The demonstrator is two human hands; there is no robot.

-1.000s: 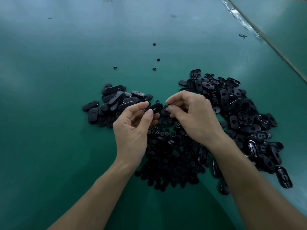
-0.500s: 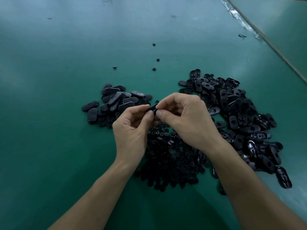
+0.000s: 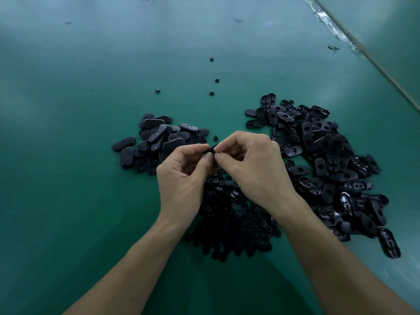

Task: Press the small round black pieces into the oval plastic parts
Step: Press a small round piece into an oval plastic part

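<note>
The desk (image 3: 79, 133) has a smooth, glossy green top with pale reflections. Left of its middle lies a heap of black oval plastic parts (image 3: 159, 142), mostly smooth side up, with a few lying singly on the heap's left fringe. Toward the right edge spreads a larger heap of oval parts (image 3: 329, 169), many showing a hole or a hollow underside. Between the two heaps, nearer the near edge, sits a dense pile of small round black pieces (image 3: 234, 223). Stray round pieces (image 3: 211, 93) lie scattered toward the far edge. Near the far right corner a diagonal seam (image 3: 386, 74) carries crumpled clear tape (image 3: 329, 23), with a small dark scrap (image 3: 333, 48) beside it.
</note>
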